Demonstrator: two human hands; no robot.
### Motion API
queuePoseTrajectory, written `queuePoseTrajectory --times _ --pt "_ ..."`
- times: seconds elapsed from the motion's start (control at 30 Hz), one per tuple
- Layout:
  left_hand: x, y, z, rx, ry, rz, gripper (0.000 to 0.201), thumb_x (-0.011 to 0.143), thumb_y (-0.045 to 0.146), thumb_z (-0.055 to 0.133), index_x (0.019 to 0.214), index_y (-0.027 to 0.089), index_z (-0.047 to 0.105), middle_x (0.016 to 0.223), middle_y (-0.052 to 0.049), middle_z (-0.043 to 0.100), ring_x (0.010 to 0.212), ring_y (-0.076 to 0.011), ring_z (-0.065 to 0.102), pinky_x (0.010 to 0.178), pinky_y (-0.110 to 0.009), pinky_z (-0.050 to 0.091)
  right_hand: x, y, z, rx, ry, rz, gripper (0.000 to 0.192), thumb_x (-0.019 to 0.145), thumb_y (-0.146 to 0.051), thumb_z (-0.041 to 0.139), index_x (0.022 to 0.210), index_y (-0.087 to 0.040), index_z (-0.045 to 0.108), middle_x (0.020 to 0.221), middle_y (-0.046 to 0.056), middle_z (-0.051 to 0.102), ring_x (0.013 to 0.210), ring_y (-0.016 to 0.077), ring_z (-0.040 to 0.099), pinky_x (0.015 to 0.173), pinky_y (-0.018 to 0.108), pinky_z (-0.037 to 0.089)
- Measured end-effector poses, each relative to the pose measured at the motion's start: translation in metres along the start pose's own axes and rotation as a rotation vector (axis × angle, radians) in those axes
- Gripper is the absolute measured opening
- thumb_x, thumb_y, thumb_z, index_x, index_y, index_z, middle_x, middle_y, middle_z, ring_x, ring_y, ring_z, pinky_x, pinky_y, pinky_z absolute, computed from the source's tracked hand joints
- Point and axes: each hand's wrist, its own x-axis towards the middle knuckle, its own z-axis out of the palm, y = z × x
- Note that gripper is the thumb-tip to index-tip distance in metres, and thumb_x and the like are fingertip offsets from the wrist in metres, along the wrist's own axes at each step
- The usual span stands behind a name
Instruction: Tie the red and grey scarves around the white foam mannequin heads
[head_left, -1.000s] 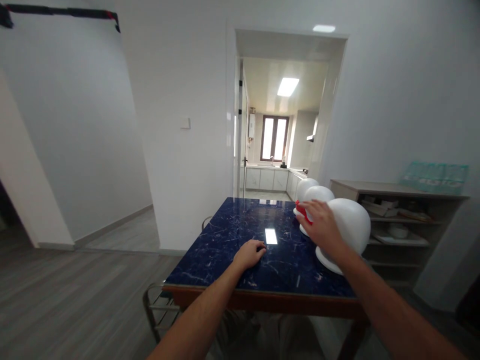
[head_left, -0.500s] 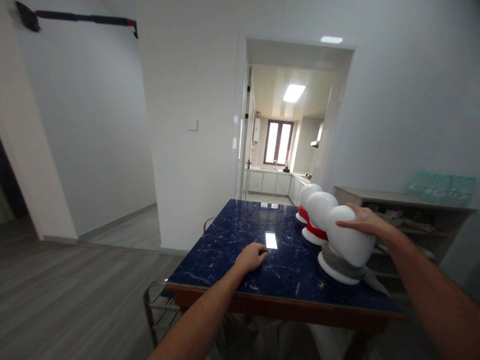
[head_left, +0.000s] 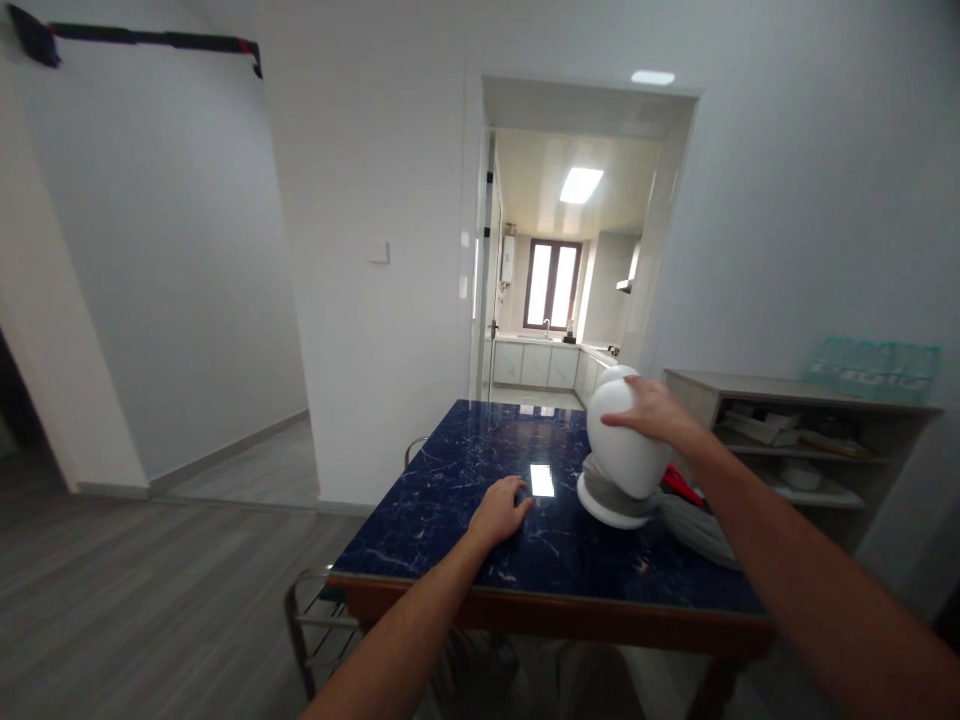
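My right hand [head_left: 651, 408] grips the top of a white mannequin head [head_left: 619, 440], thumb on one side and fingers over the crown. A grey scarf [head_left: 611, 487] wraps its neck above the round white base, and a loose grey length [head_left: 697, 530] trails right across the table. Behind it, the top of another white mannequin head [head_left: 618, 372] peeks out; the rest is hidden. A bit of red cloth [head_left: 682, 485] shows beside my right forearm. My left hand [head_left: 501, 508] rests on the blue marbled table [head_left: 442, 500], holding nothing, fingers loosely bent and slightly apart.
A shelf unit [head_left: 806, 390] stands right of the table, with a pack of bottles [head_left: 874, 370] on top. Near the table's left side is a metal-framed chair [head_left: 319, 620]. Past the far edge, a doorway opens onto a kitchen [head_left: 555, 360].
My right hand has shifted the front mannequin head leftward over the table, its grey scarf trailing. It now hides most of the heads behind. My left hand stays in place.
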Motion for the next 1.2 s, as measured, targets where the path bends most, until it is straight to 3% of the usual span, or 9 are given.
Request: queuePoseTrajectory --times 0.13,0.27,0.47,0.6,0.77,0.93,1.03,1.13,1.2 --pt "0.002 -0.004 0.003 0.074 0.194 -0.074 0.045 0.105 0.037 0.044 0.145 0.019 0.057 0.159 -0.012 0.054 0.151 -0.0249 0.044 0.131 -0.046 0.021 0.020 -0.076 0.022 0.124 -0.086 0.002 0.100 0.066 -0.067 0.088 0.147 -0.018 0.053 0.135 0.020 0.055 0.123 0.0403 0.058 0.106 0.050 0.047" --pt "0.002 -0.007 0.003 0.101 0.290 -0.159 0.050 0.106 0.035 0.040 0.154 0.022 0.046 0.163 -0.013 0.048 0.155 -0.0248 0.037 0.132 -0.049 0.017 0.029 -0.134 0.052 0.259 -0.107 0.012 0.106 0.068 -0.070 0.086 0.151 -0.018 0.047 0.142 0.022 0.047 0.128 0.0443 0.054 0.110 0.058 0.042" --pt "0.007 -0.015 0.008 0.087 0.166 -0.269 0.083 0.093 0.044 0.066 0.162 0.017 0.031 0.164 -0.021 0.045 0.157 -0.0356 0.034 0.129 -0.058 0.017 0.020 -0.174 0.098 0.272 -0.188 0.095 0.107 0.070 -0.071 0.084 0.156 -0.021 0.043 0.148 0.022 0.043 0.136 0.0484 0.045 0.109 0.063 0.041" --pt "0.011 -0.015 0.009 0.087 0.107 -0.323 0.103 0.081 0.044 0.080 0.164 0.015 0.026 0.165 -0.023 0.042 0.157 -0.0374 0.033 0.129 -0.054 0.018 0.024 -0.166 0.115 0.349 -0.151 0.005 0.090 0.088 -0.075 0.065 0.155 -0.018 0.044 0.152 0.022 0.047 0.140 0.0427 0.045 0.116 0.058 0.037" --pt "0.013 -0.015 0.009 0.052 0.132 -0.323 0.104 0.079 0.042 0.081 0.164 0.017 0.025 0.165 -0.022 0.042 0.155 -0.0350 0.037 0.128 -0.051 0.019 0.020 -0.116 0.121 0.411 -0.150 0.086 0.049 0.105 -0.050 0.042 0.141 -0.021 0.056 0.140 0.016 0.063 0.133 0.0319 0.055 0.109 0.045 0.047" --pt "0.014 -0.015 0.011 0.056 0.132 -0.349 0.106 0.078 0.051 0.080 0.163 0.018 0.026 0.167 -0.022 0.038 0.157 -0.0386 0.033 0.128 -0.055 0.019 -0.039 -0.068 0.142 0.408 -0.281 0.117 0.024 0.090 -0.026 0.059 0.109 -0.018 0.070 0.095 0.010 0.076 0.091 0.0262 0.070 0.085 0.038 0.056" --pt "0.014 -0.015 0.012 0.080 0.123 -0.359 0.109 0.077 0.053 0.081 0.163 0.018 0.026 0.168 -0.022 0.037 0.156 -0.0405 0.033 0.128 -0.056 0.019 -0.073 -0.064 0.165 0.458 -0.360 0.039 0.030 0.075 -0.015 0.071 0.105 -0.019 0.072 0.095 0.004 0.077 0.089 0.0216 0.071 0.085 0.032 0.055" --pt "0.014 -0.014 0.011 0.092 0.120 -0.367 0.112 0.076 0.055 0.081 0.164 0.016 0.022 0.167 -0.025 0.038 0.157 -0.0392 0.033 0.128 -0.054 0.019 -0.088 -0.070 0.184 0.501 -0.365 -0.007 0.051 0.069 -0.013 0.077 0.119 -0.018 0.069 0.110 0.007 0.077 0.100 0.0221 0.071 0.088 0.031 0.053" --pt "0.014 -0.014 0.010 0.094 0.116 -0.374 0.115 0.076 0.057 0.081 0.164 0.014 0.020 0.166 -0.026 0.038 0.156 -0.0384 0.035 0.128 -0.053 0.019 -0.089 -0.073 0.192 0.515 -0.346 -0.006 0.055 0.071 -0.014 0.077 0.124 -0.016 0.067 0.116 0.011 0.075 0.105 0.0243 0.069 0.091 0.032 0.052"
